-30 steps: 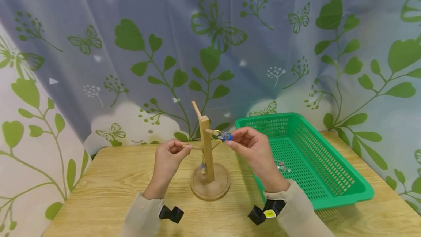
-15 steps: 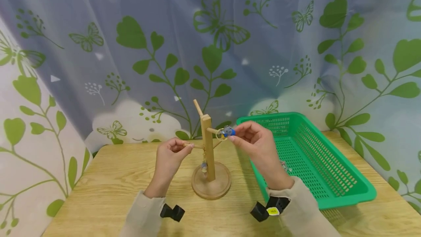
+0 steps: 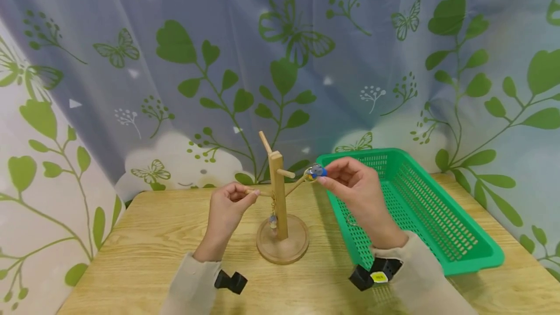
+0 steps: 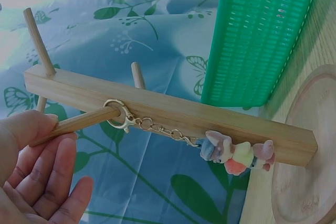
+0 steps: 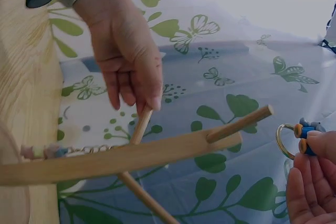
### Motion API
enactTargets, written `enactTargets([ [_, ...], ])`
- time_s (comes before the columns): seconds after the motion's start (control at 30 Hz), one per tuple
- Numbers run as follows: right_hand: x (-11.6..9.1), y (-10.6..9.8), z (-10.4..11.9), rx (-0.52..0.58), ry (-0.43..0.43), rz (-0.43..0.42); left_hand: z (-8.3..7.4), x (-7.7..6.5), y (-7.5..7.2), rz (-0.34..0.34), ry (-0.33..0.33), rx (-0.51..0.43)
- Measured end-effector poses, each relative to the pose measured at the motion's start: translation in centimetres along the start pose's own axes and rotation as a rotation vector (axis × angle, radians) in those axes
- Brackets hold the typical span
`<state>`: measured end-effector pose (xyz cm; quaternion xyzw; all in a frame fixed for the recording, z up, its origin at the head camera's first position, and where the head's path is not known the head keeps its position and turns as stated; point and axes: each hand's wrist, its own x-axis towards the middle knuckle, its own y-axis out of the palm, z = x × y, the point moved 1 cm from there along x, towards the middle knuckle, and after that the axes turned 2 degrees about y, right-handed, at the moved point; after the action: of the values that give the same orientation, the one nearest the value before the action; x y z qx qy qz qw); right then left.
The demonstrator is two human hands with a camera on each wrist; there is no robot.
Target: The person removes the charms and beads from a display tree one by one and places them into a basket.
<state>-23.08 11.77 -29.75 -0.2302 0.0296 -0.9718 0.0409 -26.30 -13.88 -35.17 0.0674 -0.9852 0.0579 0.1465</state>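
Observation:
A wooden stand (image 3: 280,198) with several pegs rises from a round base. My left hand (image 3: 229,203) pinches the end of its left peg (image 4: 84,123) between thumb and fingers. From that peg a plush-figure keychain (image 4: 239,156) hangs by a gold clasp and chain, close to the post. To the right of the stand, my right hand (image 3: 358,193) pinches a second keychain (image 3: 317,172) by its blue and grey figure. Its gold ring (image 5: 283,141) points toward the stand and, in the right wrist view, is apart from the upper peg's tip (image 5: 268,110).
A green plastic basket (image 3: 492,256) stands on the wooden table (image 3: 166,237) at the right, partly behind my right forearm. A small ring (image 3: 351,219) shows inside it. A patterned curtain (image 3: 236,62) hangs behind the table.
My right hand has moved right with the keychain, whose ring overlapped the right peg before and is now away from it. The left hand keeps its pinch on the peg.

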Motion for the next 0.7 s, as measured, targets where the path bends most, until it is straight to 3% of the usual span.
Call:
enactTargets([
  [0.53, -0.3, -3.3, -1.2, -0.120, 0.025, -0.042, -0.2, 0.1, -0.1, 0.019, 0.017, 0.046],
  [0.7, -0.9, -4.3, -2.2, -0.129, 0.084, -0.040, 0.0, 0.0, 0.0, 0.030, 0.034, 0.027],
])
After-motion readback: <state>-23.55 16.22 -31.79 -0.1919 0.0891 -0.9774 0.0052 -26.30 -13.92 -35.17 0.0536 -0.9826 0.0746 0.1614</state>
